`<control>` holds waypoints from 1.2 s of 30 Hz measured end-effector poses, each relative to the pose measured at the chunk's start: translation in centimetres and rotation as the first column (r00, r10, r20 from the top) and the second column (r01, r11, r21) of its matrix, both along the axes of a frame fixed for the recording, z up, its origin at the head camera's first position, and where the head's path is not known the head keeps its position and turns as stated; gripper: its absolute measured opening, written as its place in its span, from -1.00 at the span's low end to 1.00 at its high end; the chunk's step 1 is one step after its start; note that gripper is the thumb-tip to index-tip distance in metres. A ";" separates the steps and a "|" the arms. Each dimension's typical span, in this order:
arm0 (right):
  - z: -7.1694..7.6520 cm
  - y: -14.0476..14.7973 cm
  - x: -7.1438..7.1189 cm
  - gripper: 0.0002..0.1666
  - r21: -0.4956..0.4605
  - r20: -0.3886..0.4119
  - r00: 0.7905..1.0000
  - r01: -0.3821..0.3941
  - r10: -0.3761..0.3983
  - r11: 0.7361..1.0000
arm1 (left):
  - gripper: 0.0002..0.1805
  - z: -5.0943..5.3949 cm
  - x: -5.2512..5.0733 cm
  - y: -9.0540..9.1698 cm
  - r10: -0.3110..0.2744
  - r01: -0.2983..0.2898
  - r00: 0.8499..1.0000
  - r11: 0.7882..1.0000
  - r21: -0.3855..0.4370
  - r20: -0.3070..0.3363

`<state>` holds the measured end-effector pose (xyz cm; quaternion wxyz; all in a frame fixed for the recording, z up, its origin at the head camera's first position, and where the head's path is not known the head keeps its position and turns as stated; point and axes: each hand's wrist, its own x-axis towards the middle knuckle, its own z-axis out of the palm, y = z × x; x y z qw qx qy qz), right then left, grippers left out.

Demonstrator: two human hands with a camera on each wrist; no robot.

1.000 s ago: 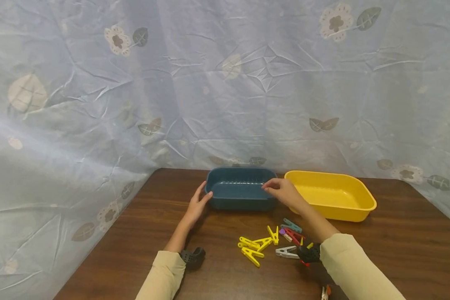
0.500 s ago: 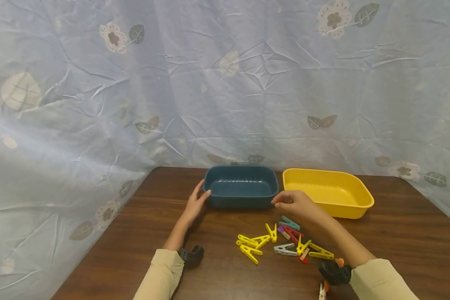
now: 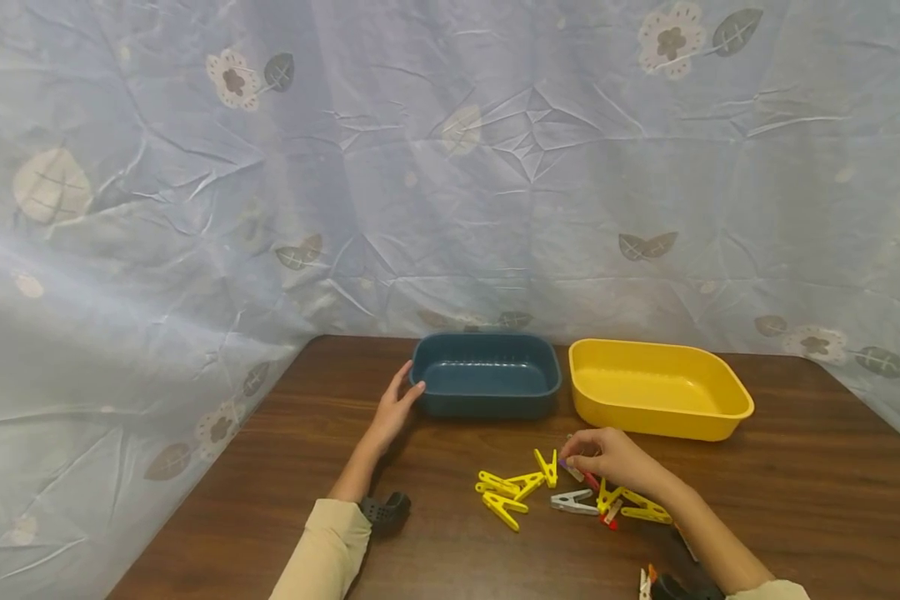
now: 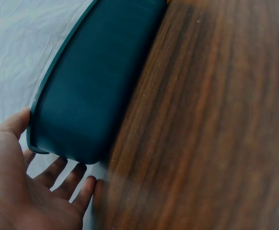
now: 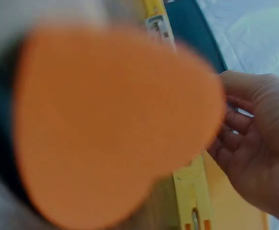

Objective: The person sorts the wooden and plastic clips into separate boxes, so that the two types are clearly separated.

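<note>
My left hand rests against the left end of the blue bin, thumb near its rim. In the left wrist view, the hand has its fingers spread beside the bin's end. My right hand is low over the clip pile, thumb and forefinger at a purple-topped clip; no firm grip shows. It covers the teal clip. In the right wrist view, a blurred orange heart hides the fingertips of the right hand.
A yellow bin stands right of the blue one. Several yellow clips lie in front of the bins, with a grey clip beside them. Another orange-topped clip lies near the bottom edge. A patterned curtain hangs behind.
My right hand has moved from above the blue bin's right side down toward me, to the clips. My left hand has stayed at the bin's left end.
</note>
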<state>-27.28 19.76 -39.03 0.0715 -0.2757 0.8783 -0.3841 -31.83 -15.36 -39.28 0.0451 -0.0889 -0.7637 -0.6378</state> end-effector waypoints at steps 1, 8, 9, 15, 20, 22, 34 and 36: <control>-0.2 0.2 0.0 -0.88 0.003 0.002 1.000 0.003 -0.003 1.000 | -0.35 0.0 0.0 0.0 -0.001 0.001 1.000 1.000 -0.001 0.000; -0.7 0.9 -0.1 -0.88 0.018 -0.026 0.999 0.042 -0.042 0.999 | -0.35 0.1 0.1 -0.1 -0.001 0.001 1.000 1.000 -0.004 -0.007; -0.7 0.9 -0.1 -0.88 0.022 -0.033 0.999 0.044 -0.044 0.999 | -0.35 0.1 0.1 -0.1 -0.001 0.001 1.000 1.000 -0.004 -0.005; -1.0 1.0 -0.1 -0.90 0.042 -0.080 0.995 0.054 -0.051 0.998 | -0.34 0.1 0.0 0.0 -0.008 0.008 1.000 1.000 0.001 0.005; -1.0 0.7 0.0 -0.86 0.057 -0.105 0.994 0.024 -0.018 0.998 | -0.35 0.1 0.0 0.1 0.004 -0.004 1.000 1.000 0.007 0.004; -1.0 0.6 0.1 -0.85 0.063 -0.110 0.994 0.006 0.001 0.998 | -0.35 0.1 0.0 0.1 0.010 -0.010 1.000 1.000 0.009 0.006; -1.0 0.4 0.4 -0.86 0.066 -0.130 0.991 -0.028 0.036 0.997 | -0.35 0.1 0.0 0.1 0.006 -0.006 1.000 1.000 -0.002 -0.001; -1.0 0.4 0.4 -0.89 0.073 -0.126 0.991 -0.032 0.041 0.997 | -0.35 0.0 0.0 0.1 0.007 -0.007 1.000 1.000 0.000 0.001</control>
